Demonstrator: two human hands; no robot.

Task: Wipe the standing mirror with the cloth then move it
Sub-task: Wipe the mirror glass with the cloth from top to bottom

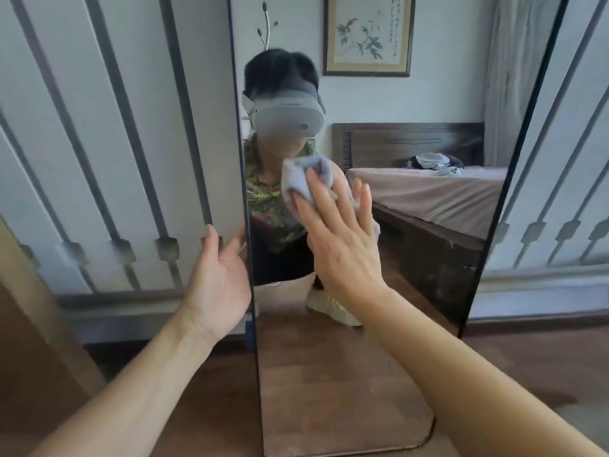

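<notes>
The standing mirror [379, 324] stood upright on the wooden floor [527, 374], against the panelled wall [99, 143]. On its glass, about mid-height and toward its left edge, the pale cloth [301, 179] was pressed flat under the right hand [342, 232], fingers spread wide over it. The left hand [219, 278] was open, its thumb at the mirror's dark left frame edge. In the mirror showed a bed [428, 189] and a framed picture [367, 34].

Mirror [379, 374] was glossy smooth glass in a thin dark matt frame, cloth [304, 179] soft pale crumpled fabric, floor [527, 357] brown wood with low sheen, wall panelling [99, 143] matt painted.
</notes>
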